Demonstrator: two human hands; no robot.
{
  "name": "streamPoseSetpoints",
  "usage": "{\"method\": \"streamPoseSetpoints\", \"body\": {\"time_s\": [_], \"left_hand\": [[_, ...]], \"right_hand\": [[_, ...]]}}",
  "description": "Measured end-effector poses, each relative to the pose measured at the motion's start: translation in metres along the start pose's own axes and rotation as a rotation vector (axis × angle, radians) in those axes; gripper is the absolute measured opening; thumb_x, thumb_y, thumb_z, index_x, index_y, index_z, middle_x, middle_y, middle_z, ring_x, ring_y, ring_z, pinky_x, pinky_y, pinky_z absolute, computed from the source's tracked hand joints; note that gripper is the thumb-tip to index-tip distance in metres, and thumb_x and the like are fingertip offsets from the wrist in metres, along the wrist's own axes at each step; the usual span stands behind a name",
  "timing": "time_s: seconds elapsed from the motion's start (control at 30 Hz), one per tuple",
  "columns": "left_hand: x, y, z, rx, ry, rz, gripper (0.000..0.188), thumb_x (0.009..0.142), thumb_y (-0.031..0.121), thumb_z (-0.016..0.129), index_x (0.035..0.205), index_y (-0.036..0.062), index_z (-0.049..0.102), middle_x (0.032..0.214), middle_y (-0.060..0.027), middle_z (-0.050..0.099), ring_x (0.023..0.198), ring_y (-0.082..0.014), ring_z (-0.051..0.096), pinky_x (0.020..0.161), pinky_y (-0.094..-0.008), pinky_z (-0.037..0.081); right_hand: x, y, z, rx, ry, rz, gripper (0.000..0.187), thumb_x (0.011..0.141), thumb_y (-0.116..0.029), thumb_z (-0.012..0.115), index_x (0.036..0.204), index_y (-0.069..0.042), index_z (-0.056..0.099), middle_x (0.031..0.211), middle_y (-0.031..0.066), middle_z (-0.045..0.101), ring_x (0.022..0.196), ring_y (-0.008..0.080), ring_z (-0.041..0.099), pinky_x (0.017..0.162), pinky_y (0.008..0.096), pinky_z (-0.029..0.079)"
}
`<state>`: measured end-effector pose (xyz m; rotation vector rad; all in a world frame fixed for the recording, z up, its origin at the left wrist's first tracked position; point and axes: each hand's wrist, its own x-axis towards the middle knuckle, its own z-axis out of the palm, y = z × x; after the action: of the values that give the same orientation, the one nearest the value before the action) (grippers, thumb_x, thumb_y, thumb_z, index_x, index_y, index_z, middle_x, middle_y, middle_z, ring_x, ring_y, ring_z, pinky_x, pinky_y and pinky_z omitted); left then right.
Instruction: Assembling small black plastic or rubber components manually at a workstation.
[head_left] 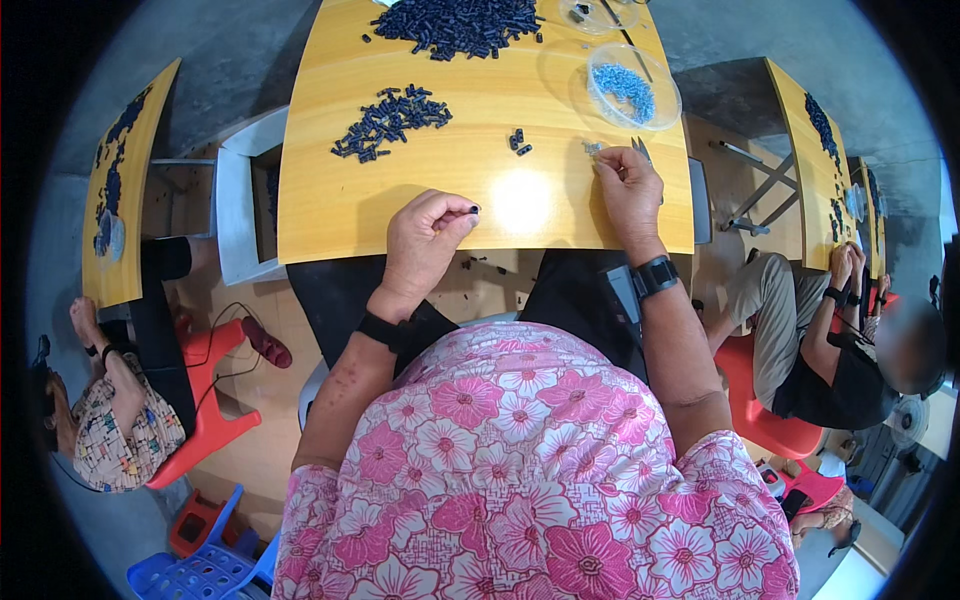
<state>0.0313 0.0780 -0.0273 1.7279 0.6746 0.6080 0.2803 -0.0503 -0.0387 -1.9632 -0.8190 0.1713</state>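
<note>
My left hand (428,237) hovers over the near edge of the yellow wooden table (340,200), pinching a small dark plastic piece (473,210) between thumb and fingertip. My right hand (628,185) rests on the table to the right, fingers closed around metal tweezers (640,150) whose tips stick up past the fingers, next to a tiny pale part (593,148). A loose pile of dark pieces (388,120) lies ahead of the left hand, and a pair of them (519,142) sits between the hands.
A bigger heap of dark pieces (460,22) lies at the table's far end. A clear round dish of light blue bits (630,88) stands at the right. Other people sit at similar tables left (125,400) and right (830,340), on red stools (205,400). A blue stool (195,570) is lower left.
</note>
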Motion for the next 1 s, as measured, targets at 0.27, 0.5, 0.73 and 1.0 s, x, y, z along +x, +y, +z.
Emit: {"method": "streamPoseSetpoints", "body": {"time_s": [0.27, 0.5, 0.73, 1.0], "left_hand": [[-0.001, -0.001, 0.000, 0.004, 0.000, -0.008, 0.006, 0.084, 0.002, 0.069, 0.089, 0.0000, 0.067, 0.084, -0.0024, 0.065, 0.074, -0.0081, 0.058, 0.069, -0.0224, 0.048], [0.000, 0.000, 0.000, 0.026, 0.000, -0.007, 0.006, 0.084, 0.003, 0.069, 0.090, 0.0003, 0.068, 0.084, -0.0020, 0.064, 0.074, -0.0081, 0.058, 0.069, -0.0223, 0.048], [0.000, -0.002, 0.000, 0.012, 0.013, 0.007, 0.008, 0.083, 0.004, 0.070, 0.089, 0.0004, 0.068, 0.082, -0.0037, 0.064, 0.073, -0.0095, 0.060, 0.068, -0.0226, 0.049], [0.000, -0.002, 0.000, 0.022, 0.024, 0.022, 0.009, 0.081, 0.006, 0.072, 0.087, 0.0006, 0.067, 0.081, -0.0050, 0.065, 0.071, -0.0110, 0.062, 0.066, -0.0238, 0.051]], "right_hand": [[0.002, -0.007, -0.002, -0.108, 0.004, -0.112, 0.007, 0.081, 0.001, 0.066, 0.088, -0.001, 0.068, 0.077, 0.0082, 0.061, 0.062, 0.0141, 0.058, 0.059, 0.0273, 0.047], [0.009, -0.003, -0.005, -0.288, -0.039, -0.218, 0.008, 0.082, -0.002, 0.067, 0.090, -0.003, 0.068, 0.081, 0.0127, 0.065, 0.067, 0.0225, 0.063, 0.071, 0.0325, 0.052], [0.009, -0.009, -0.008, -0.368, -0.069, -0.402, 0.006, 0.081, -0.006, 0.062, 0.085, -0.004, 0.067, 0.085, 0.0155, 0.063, 0.074, 0.0319, 0.064, 0.066, 0.0391, 0.052], [0.008, -0.012, -0.013, -0.680, -0.299, -0.549, 0.008, 0.079, -0.010, 0.061, 0.083, -0.004, 0.059, 0.084, 0.0141, 0.061, 0.067, 0.0319, 0.065, 0.061, 0.0403, 0.055]]}}
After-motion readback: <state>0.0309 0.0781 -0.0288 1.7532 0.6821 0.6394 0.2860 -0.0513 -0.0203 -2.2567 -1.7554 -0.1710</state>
